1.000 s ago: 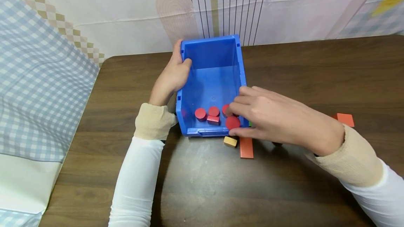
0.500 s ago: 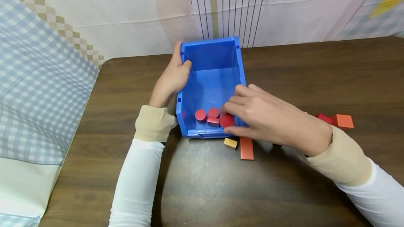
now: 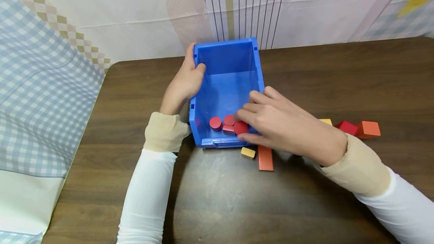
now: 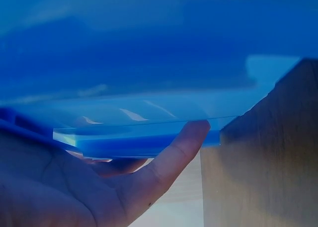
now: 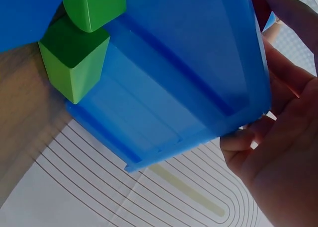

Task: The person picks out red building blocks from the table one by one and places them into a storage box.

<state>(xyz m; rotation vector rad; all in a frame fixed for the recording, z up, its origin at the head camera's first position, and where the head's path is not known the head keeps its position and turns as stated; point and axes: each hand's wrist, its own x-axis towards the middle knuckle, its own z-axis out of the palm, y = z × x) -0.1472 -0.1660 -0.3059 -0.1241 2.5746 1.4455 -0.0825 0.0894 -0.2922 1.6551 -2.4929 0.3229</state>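
In the head view, a blue plastic bin (image 3: 226, 89) stands at the middle of the table. My left hand (image 3: 184, 82) grips its left wall, thumb over the rim; the left wrist view shows a finger (image 4: 174, 157) against the blue plastic. My right hand (image 3: 271, 121) reaches over the bin's near right corner and pinches a red cylinder (image 3: 241, 127) between thumb and fingers. Inside, near the front lip, lie a red cylinder (image 3: 215, 124), another red cylinder (image 3: 229, 120) partly behind my fingers, and a small red block (image 3: 228, 129).
In front of the bin lie a small yellow block (image 3: 248, 153) and a flat orange block (image 3: 265, 158). Farther right are an orange block (image 3: 369, 129), a red block (image 3: 347, 127) and a yellow block (image 3: 326, 121). Green blocks (image 5: 74, 58) sit beside the bin's right wall.
My right hand has moved left, carrying the pinched red cylinder farther into the bin, beside the small red block. Its wrist has uncovered the red and yellow blocks at right. The left hand stays put.
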